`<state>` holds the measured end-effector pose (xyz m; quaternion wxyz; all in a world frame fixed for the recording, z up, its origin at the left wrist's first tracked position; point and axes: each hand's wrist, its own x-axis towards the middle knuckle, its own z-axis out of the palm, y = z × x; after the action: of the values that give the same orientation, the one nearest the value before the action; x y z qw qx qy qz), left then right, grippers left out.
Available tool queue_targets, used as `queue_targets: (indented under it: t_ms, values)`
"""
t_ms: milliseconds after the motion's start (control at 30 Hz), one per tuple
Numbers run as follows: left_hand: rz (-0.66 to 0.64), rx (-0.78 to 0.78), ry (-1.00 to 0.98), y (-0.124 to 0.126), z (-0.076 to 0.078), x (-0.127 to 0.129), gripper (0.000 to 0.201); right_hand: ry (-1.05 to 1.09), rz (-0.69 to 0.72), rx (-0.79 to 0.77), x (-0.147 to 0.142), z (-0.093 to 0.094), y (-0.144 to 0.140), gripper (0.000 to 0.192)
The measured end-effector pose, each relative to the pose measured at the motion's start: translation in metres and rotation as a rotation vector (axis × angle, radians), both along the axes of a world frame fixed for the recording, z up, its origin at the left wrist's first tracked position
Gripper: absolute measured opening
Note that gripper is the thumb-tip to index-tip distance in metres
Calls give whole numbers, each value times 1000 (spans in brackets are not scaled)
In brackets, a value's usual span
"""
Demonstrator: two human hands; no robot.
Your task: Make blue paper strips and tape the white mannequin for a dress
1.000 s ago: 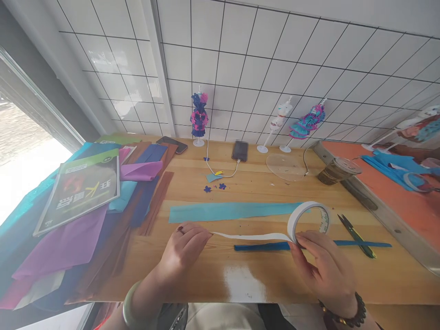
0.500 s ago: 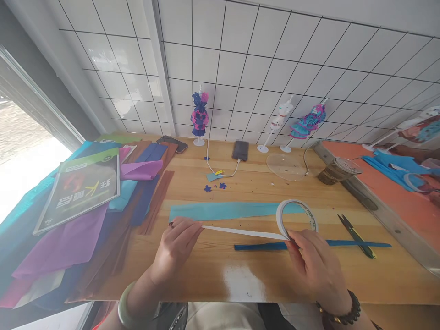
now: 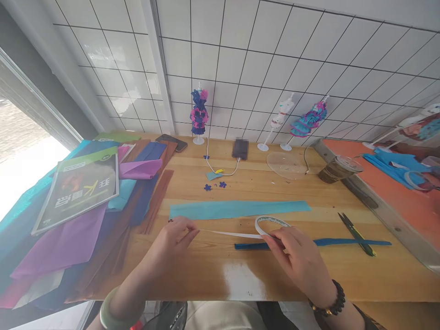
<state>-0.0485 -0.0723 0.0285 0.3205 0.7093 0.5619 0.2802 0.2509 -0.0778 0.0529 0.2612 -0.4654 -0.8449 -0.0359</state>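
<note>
My left hand [image 3: 180,236] pinches the free end of a strip of white tape [image 3: 237,235]. The strip runs stretched, slightly twisted, across to a tape roll [image 3: 271,221] that my right hand [image 3: 294,256] grips by its near edge, partly covering it. The roll is tilted, with green print showing on its inner ring. Behind the strip, a light blue paper strip [image 3: 233,209] lies flat on the table. A narrow dark blue strip [image 3: 343,242] passes under my right hand and the roll, its middle hidden.
Black scissors [image 3: 355,233] lie across the dark blue strip's right end. Coloured paper sheets and a booklet [image 3: 79,188] are piled at the left. Small dressed mannequins, including a purple one [image 3: 199,112], a phone [image 3: 240,149] and a lidded cup [image 3: 338,169] stand or lie further back.
My right hand has moved left with the tape roll, which has tipped flatter and closer to my left hand. The strip between the hands is shorter and twisted; the light blue strip's right end is uncovered.
</note>
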Motion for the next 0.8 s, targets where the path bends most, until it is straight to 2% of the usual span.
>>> queue_targets:
  t_ms: [100, 267, 467, 700, 800]
  values:
    - [32, -207, -60, -4, 7, -4, 25, -21, 2, -31, -4, 4, 3, 12]
    - [74, -363, -131, -6, 6, -14, 29, -92, -1, -26, -8, 14, 8, 11]
    - [128, -511, -254, -5, -2, -39, 34, -170, 67, -230, -19, 24, 7, 12]
    - [222, -514, -311, -9, -5, -57, 35, -215, 151, -260, -36, 27, 4, 21]
    - [227, -500, -292, -11, -4, -57, 47, -200, 177, -241, -38, 27, 3, 19]
